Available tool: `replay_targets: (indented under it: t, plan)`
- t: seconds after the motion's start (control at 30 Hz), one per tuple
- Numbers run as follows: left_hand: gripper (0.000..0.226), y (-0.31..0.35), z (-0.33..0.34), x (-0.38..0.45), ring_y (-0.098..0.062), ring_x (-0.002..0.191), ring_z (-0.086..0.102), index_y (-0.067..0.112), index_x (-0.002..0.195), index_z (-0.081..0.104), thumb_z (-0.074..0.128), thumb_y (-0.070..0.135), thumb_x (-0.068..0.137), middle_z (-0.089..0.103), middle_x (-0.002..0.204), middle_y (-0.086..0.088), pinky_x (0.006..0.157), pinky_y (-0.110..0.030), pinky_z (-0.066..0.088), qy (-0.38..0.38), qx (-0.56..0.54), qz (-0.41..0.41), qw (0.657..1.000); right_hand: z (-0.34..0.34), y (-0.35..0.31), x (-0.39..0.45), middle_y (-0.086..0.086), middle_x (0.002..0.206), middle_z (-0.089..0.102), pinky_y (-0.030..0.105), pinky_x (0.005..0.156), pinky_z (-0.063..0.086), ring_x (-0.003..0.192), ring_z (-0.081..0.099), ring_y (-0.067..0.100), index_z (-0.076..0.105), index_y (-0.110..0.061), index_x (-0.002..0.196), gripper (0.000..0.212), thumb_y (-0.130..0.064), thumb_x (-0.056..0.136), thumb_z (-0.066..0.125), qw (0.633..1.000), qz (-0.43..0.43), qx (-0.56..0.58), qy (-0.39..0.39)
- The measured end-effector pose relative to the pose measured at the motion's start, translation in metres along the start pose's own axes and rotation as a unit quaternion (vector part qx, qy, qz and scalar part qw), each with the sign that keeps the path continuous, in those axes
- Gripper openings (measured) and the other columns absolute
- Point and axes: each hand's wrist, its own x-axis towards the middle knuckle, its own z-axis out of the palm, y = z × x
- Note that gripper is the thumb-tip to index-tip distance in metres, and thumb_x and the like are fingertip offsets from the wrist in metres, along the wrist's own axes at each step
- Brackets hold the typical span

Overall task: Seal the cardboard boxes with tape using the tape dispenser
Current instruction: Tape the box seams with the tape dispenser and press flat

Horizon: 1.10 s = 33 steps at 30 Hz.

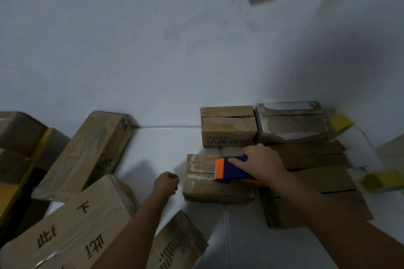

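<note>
The right hand (261, 164) grips the blue-and-orange tape dispenser (232, 169), which rests on top of the small cardboard box (215, 183) on the floor; taping its seam appears under way. The left hand (167, 182), curled into a loose fist and holding nothing, sits just left of that box. The next move probably calls for steadying the box while the dispenser is drawn along. Two more boxes (228, 129) stand behind it, flattened cardboard (314, 190) touches its right side, and a long carton (87, 155) lies well to its left.

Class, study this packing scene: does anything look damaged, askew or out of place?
Yes. The box against the wall has a gaping top seam. Boxes on the left lie tilted, not squared up. The right hand holds the tape dispenser on a scuffed box.
</note>
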Motion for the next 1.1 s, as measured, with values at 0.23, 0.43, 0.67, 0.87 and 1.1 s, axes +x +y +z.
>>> replay_targets:
  t: [0.23,0.43,0.67,0.87,1.1]
  plan:
    - [0.041,0.017,0.004,-0.043,-0.019,0.099,0.061,0.014,0.122,0.065,0.032,0.033,0.107,0.068,0.116,-0.008,0.085,-0.028,0.046,-0.021,0.058,0.164,0.985,-0.002,0.004,-0.003,-0.007,0.071,0.056,0.029,0.061,0.047,0.066,0.055,0.010,0.054,-0.025,0.072,0.051,-0.075,0.082,0.044,1.000,0.012,0.026,0.006]
    - [0.071,0.022,-0.010,-0.041,-0.018,0.126,0.049,0.017,0.144,0.041,0.025,0.065,0.094,0.046,0.148,-0.010,0.099,-0.021,0.038,-0.127,0.110,0.192,0.967,-0.004,-0.011,0.001,-0.004,0.075,0.058,0.031,0.066,0.050,0.072,0.058,0.015,0.056,-0.022,0.076,0.053,-0.072,0.085,0.042,1.000,-0.002,-0.019,-0.007]
    - [0.123,0.036,0.002,-0.009,-0.029,0.151,-0.012,0.014,0.156,-0.010,0.055,0.080,0.075,-0.013,0.164,-0.013,0.120,-0.046,-0.009,-0.090,0.478,0.432,0.759,-0.002,-0.013,0.005,-0.005,0.071,0.053,0.027,0.052,0.037,0.064,0.052,0.010,0.049,-0.025,0.071,0.053,-0.075,0.083,0.041,0.998,-0.001,-0.055,-0.017]
    - [0.120,0.026,-0.020,0.021,-0.019,0.148,0.014,0.024,0.156,0.004,0.057,0.084,0.068,0.016,0.160,-0.002,0.118,-0.042,-0.005,-0.087,0.432,0.488,0.753,-0.007,-0.024,0.006,-0.002,0.069,0.052,0.030,0.058,0.045,0.062,0.051,0.013,0.045,-0.021,0.065,0.058,-0.076,0.083,0.040,0.996,0.011,-0.046,-0.071]
    - [0.118,0.021,-0.044,0.037,-0.016,0.149,0.011,0.029,0.156,0.001,0.065,0.077,0.069,0.012,0.161,0.003,0.120,-0.048,0.002,-0.125,0.449,0.470,0.750,-0.001,-0.048,-0.001,-0.002,0.067,0.038,0.029,0.051,0.029,0.056,0.036,0.011,0.036,-0.022,0.063,0.056,-0.072,0.087,0.039,0.997,0.002,-0.038,-0.071]
